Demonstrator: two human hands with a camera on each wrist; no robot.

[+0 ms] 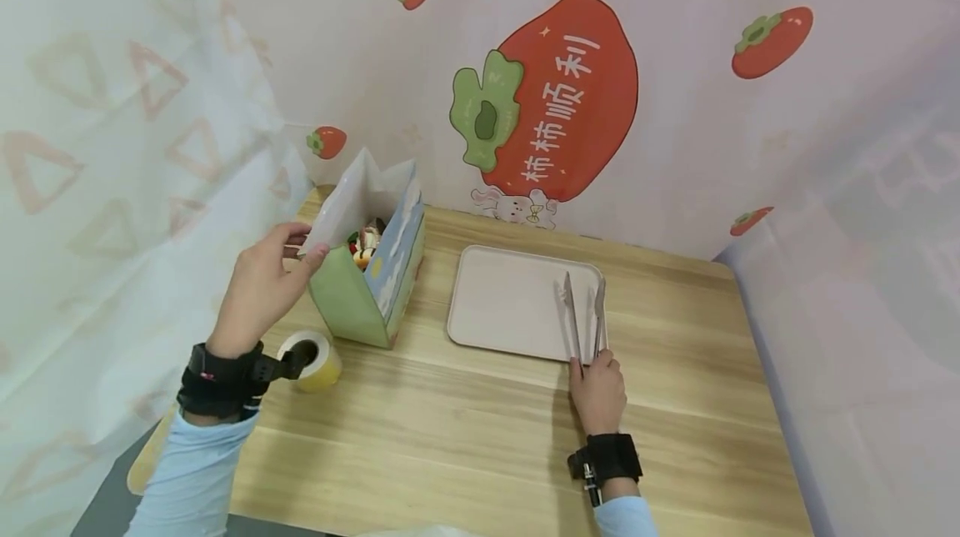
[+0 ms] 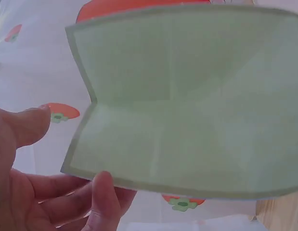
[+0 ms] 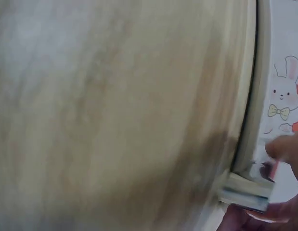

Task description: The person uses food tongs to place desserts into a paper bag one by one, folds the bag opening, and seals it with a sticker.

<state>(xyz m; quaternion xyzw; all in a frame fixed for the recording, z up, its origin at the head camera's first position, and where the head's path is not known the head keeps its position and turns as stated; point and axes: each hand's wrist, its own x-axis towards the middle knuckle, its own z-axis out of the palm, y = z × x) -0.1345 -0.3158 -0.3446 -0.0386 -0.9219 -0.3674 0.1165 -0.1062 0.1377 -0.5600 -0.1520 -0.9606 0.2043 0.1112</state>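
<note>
I see the left hand [image 1: 264,283] pinch the bag [image 1: 345,303] by its rim. The right hand [image 1: 600,393] clamps the tongs [image 1: 573,316], tips beyond its fingers.

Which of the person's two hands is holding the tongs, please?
The right hand holds the tongs; the left hand instead holds the top edge of the green bag.

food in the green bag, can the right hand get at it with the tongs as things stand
Probably yes: the right hand holds the tongs, and the green bag stands open at the top with the food showing. The left hand grips its edge, leaving the opening uncovered.
</note>
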